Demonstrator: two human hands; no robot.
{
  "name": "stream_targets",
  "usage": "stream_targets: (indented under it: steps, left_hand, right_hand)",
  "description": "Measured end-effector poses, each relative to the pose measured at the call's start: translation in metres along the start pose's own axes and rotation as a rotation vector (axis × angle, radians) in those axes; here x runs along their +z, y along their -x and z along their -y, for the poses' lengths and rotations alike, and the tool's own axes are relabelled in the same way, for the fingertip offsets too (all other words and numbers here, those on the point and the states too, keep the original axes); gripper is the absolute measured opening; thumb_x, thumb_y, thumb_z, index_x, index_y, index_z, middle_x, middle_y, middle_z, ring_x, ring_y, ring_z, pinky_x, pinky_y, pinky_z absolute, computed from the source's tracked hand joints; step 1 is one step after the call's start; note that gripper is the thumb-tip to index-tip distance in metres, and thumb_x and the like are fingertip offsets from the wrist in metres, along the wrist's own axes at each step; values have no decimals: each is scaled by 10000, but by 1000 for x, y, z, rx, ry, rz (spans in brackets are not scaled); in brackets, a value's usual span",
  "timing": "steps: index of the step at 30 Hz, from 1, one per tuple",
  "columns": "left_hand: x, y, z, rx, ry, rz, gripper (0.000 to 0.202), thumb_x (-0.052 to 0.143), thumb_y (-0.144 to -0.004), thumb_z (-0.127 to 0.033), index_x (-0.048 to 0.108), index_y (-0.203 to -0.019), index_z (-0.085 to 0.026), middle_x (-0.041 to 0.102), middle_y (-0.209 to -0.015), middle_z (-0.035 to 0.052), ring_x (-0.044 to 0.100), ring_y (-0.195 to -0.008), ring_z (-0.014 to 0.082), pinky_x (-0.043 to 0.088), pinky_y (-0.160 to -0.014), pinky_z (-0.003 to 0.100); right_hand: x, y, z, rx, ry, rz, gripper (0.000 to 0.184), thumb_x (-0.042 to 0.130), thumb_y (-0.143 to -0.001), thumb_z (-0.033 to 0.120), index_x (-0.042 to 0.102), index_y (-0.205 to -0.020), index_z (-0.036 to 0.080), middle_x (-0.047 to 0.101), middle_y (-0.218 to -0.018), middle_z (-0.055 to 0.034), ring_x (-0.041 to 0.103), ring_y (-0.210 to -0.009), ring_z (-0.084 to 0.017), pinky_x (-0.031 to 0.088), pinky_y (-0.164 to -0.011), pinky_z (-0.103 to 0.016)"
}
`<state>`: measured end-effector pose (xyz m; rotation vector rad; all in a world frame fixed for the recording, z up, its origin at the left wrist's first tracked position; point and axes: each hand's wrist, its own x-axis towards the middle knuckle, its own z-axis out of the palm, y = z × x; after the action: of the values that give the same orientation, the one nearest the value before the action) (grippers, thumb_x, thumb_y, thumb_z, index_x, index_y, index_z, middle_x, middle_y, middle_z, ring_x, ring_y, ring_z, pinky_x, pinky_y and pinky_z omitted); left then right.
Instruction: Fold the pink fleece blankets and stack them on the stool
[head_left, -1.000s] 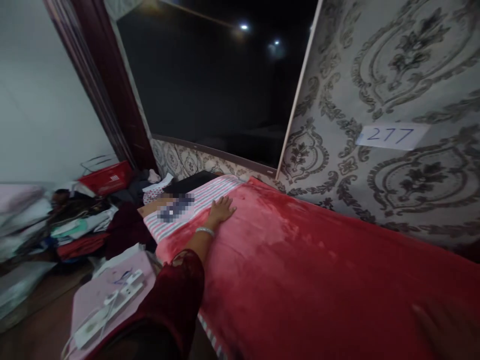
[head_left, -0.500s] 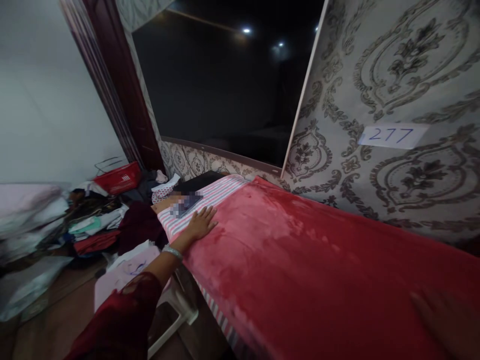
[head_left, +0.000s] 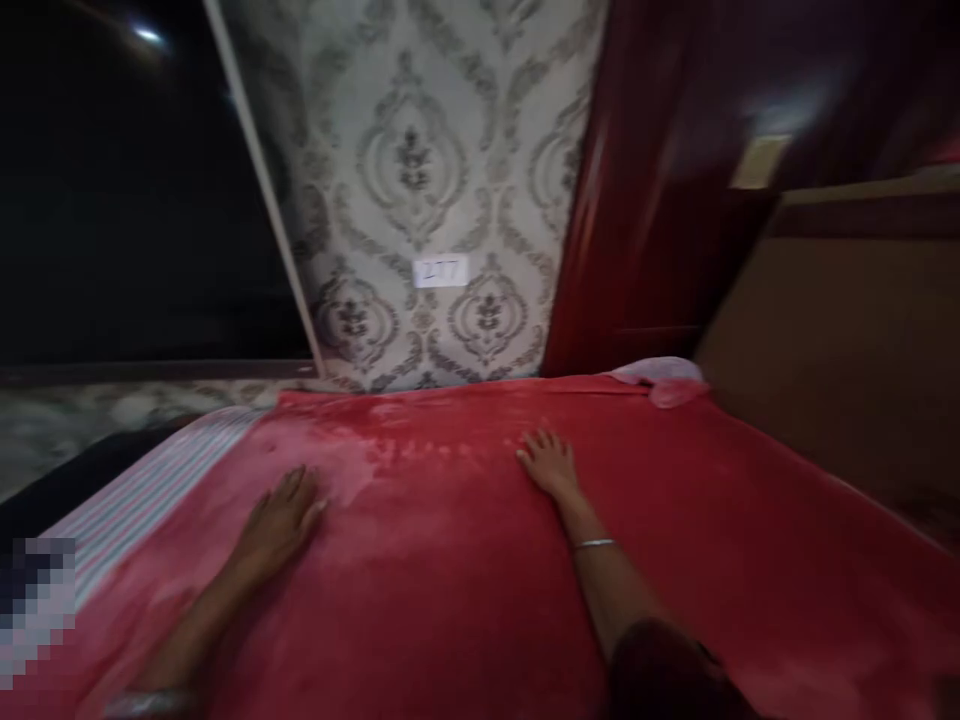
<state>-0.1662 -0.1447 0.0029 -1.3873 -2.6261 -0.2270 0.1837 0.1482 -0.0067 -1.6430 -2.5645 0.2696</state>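
Head view: striped cloth (head_left: 169, 478) lies at the left. Then the left hand (head_left: 281, 517) and the right hand (head_left: 552, 465) rest flat, well apart, on the red blanket (head_left: 435, 570) across the middle, holding nothing. It looks like smoothing; the next move calls for flat, gentle hands.

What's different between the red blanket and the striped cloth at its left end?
The red blanket is red with paler patches, while the striped cloth carries pale and grey-green stripes.
The red blanket shows across most of the surface; the striped cloth shows only as a strip.
Left hand and right hand are over the red blanket, neither over the striped cloth.
Both lie spread out.
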Motion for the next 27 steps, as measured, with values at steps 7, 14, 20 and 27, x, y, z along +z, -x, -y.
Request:
stream_targets:
  steps: [7, 14, 20, 27]
  left_hand:
    - [25, -63, -150, 328, -2, 70, 586, 301, -964, -346, 450, -1482, -116, 372, -1580, 160, 300, -1488, 285, 274, -1187, 515]
    - [52, -67, -155, 357, -98, 101, 621, 276, -939, -349, 420, -1505, -138, 356, -1588, 148, 306, -1484, 306, 299, -1156, 550]
    - [58, -77, -151, 396, -48, 61, 656, 283, -895, -362, 465, -1478, -125, 397, -1566, 159, 345, -1460, 331, 322, -1124, 585]
    - [69, -82, -143, 453, 80, -13, 633, 311, -872, -399, 551, -1411, -170, 517, -1478, 157, 387, -1422, 345, 316, -1116, 626]
  right_hand:
    - [-9, -1, -8, -69, -157, -71, 604, 353, -1005, 526, 396, -1526, 223, 271, -1634, -112, 193, -1506, -330, 147, -1179, -570]
    - [-9, -4, -11, -63, -195, -109, 566, 372, -1004, 530, 401, -1514, 286, 287, -1632, -14, 207, -1505, -320, 157, -1190, -546]
    - [-28, 2, -64, -26, -123, -109, 491, 364, -1029, 453, 450, -1482, 284, 374, -1594, -5, 296, -1467, -300, 191, -1177, -527]
    - [-64, 87, -236, 498, 24, -125, 497, 369, -1024, 368, 429, -1504, 252, 344, -1606, -100, 312, -1465, -293, 280, -1140, -561]
